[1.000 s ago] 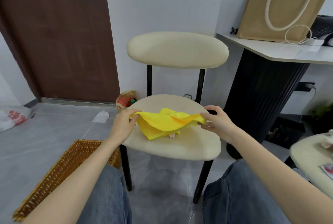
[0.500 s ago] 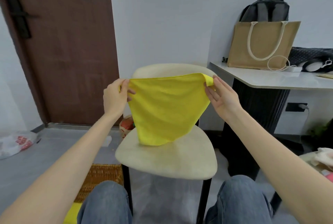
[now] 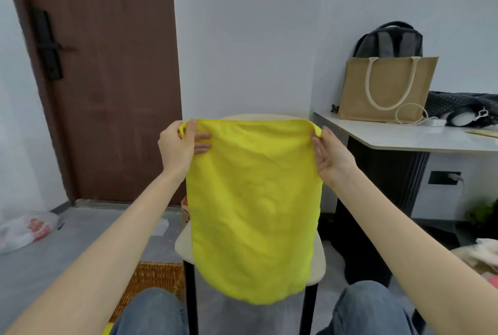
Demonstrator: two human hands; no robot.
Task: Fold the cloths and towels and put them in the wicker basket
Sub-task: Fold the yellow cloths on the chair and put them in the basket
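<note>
A bright yellow cloth (image 3: 253,205) hangs spread out flat in the air in front of me. My left hand (image 3: 180,147) pinches its top left corner and my right hand (image 3: 330,155) pinches its top right corner. The cloth hides most of the cream chair (image 3: 318,262) behind it. The wicker basket (image 3: 153,280) stands on the floor at the lower left, beside the chair leg and partly behind my left knee. A bit of yellow shows at the bottom edge beside my left knee.
A grey table (image 3: 404,135) at the right holds a tan tote bag (image 3: 388,89) and a dark backpack (image 3: 388,40). More pale cloths (image 3: 482,253) lie at the far right edge. A brown door (image 3: 102,78) and a plastic bag (image 3: 24,229) are at the left.
Both hands have lifted the yellow cloth off the chair seat and pulled its top edge taut, so it now hangs fully open. My view has tilted upward.
</note>
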